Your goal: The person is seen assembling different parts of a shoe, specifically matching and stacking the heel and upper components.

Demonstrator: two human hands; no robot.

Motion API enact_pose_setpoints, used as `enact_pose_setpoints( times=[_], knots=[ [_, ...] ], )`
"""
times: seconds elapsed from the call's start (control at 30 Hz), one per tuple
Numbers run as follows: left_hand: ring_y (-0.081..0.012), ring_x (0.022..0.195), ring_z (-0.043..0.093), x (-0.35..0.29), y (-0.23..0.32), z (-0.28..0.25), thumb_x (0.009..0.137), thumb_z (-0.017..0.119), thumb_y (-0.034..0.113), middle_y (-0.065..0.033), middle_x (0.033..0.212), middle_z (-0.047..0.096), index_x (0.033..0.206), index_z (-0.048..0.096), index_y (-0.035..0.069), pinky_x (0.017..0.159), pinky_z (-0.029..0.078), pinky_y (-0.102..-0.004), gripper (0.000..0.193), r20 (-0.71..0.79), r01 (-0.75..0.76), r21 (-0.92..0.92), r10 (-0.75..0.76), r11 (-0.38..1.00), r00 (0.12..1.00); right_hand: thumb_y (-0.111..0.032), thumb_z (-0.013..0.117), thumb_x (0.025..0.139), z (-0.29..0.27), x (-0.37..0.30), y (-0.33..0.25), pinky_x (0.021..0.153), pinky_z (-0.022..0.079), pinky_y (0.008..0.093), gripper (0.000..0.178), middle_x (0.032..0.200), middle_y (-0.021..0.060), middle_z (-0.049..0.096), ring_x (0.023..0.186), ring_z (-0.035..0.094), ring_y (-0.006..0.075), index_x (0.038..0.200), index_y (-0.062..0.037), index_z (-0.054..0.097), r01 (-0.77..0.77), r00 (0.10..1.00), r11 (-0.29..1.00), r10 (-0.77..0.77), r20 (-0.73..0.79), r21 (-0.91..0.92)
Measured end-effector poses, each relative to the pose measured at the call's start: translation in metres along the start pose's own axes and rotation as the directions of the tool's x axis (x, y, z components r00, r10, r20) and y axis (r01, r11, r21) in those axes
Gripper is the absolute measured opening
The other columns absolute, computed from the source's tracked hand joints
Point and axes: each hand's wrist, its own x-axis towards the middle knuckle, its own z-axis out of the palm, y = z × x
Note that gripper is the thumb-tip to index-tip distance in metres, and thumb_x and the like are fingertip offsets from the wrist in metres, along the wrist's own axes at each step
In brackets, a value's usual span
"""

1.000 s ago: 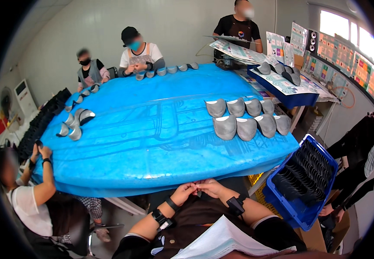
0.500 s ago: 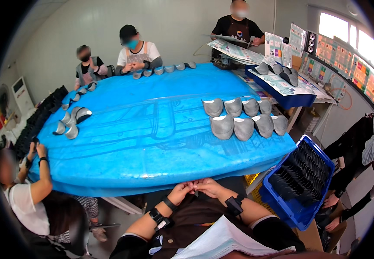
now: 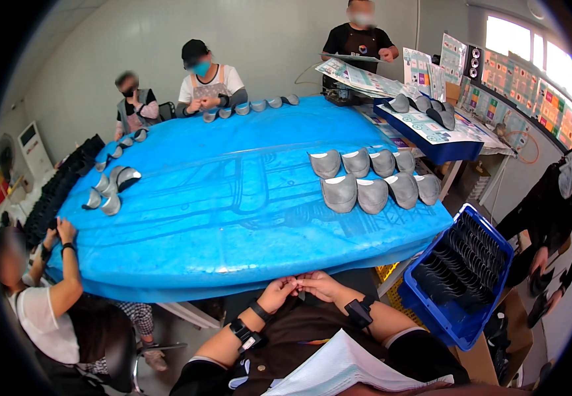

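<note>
The left hand (image 3: 278,294) and right hand (image 3: 320,286), 2 in all, meet at their fingertips beside the near edge of the table (image 3: 167,247); I cannot tell whether they grip anything. On its right lie 8 grey cups (image 3: 373,196), 2 rows of 4. Right of it stands 1 bin (image 3: 424,323). Since 1 second ago, 1 co-worker (image 3: 137,113) beyond its far left has raised an arm.

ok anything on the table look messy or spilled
No spill shows on the table. The grey cups clustered at its left look untidy, lying at mixed angles, while those at right form two neat rows.
</note>
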Motion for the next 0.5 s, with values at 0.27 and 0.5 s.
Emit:
enact_pose_setpoints(
  times=[0.27,0.5],
  knots=[
    [-0.0093,0.069,0.047,-0.001,-0.007,-0.006,0.083,0.046,0.014,-0.0026,0.078,0.052,0.083,0.052,0.002,0.066,0.039,-0.0209,0.014,0.005,-0.013,-0.060,0.013,0.998,1.000,-0.009,0.055,0.077,0.002,-0.001,0.001,0.069,0.041,0.0222,0.016,0.081,0.0052,0.054,0.073,0.051,0.0121,0.092,-0.0015,0.053,0.017,0.999,0.999,-0.015,0.035,-0.047],
    [-0.0113,0.069,0.046,-0.001,-0.010,-0.010,0.079,0.047,0.013,-0.0020,0.075,0.048,0.077,0.050,0.004,0.067,0.038,-0.0230,0.009,0.047,-0.010,-0.041,0.012,0.999,0.999,-0.008,0.056,0.077,0.000,-0.001,0.002,0.068,0.041,0.0218,0.020,0.081,0.0041,0.052,0.073,0.050,0.0114,0.095,-0.0013,0.052,-0.013,1.000,0.997,0.014,0.007,-0.078]
  ],
)
